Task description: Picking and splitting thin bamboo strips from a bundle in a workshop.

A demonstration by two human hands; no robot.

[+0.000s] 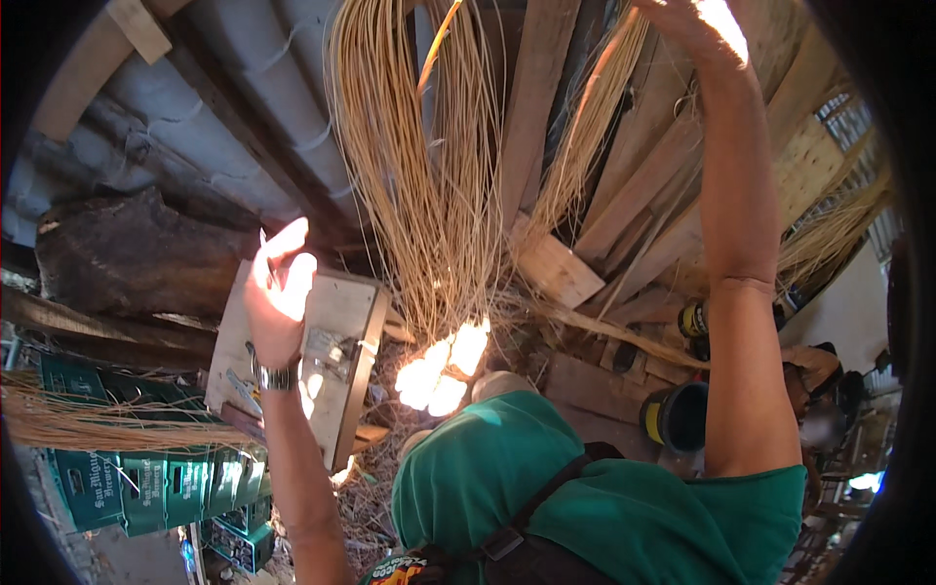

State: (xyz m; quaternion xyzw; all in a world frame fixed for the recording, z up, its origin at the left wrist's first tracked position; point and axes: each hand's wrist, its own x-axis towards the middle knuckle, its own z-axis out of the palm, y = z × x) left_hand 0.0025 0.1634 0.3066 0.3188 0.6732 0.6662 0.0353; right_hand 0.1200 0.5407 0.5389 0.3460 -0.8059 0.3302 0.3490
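Observation:
My left hand (281,288) is raised in bright sunlight, fingers apart and nothing seen in it; a metal-banded watch (277,375) is on its wrist. Behind it lies a pale wooden board or box (336,331) with small tools on it. My right arm reaches high, and my right hand (697,24) is partly cut off by the top edge. It meets the upper end of a thin bundle of tan cane strands (590,136); its fingers are out of view, so its grip is hidden. A larger bundle of cane strands (419,166) hangs between my arms.
Green plastic crates (146,487) are stacked at lower left, with more strands (117,414) across them. A dark wood slab (146,253) stands at left. Planks (634,185) lean behind the bundles. A black-and-yellow bucket (678,414) and another person (814,370) are at right.

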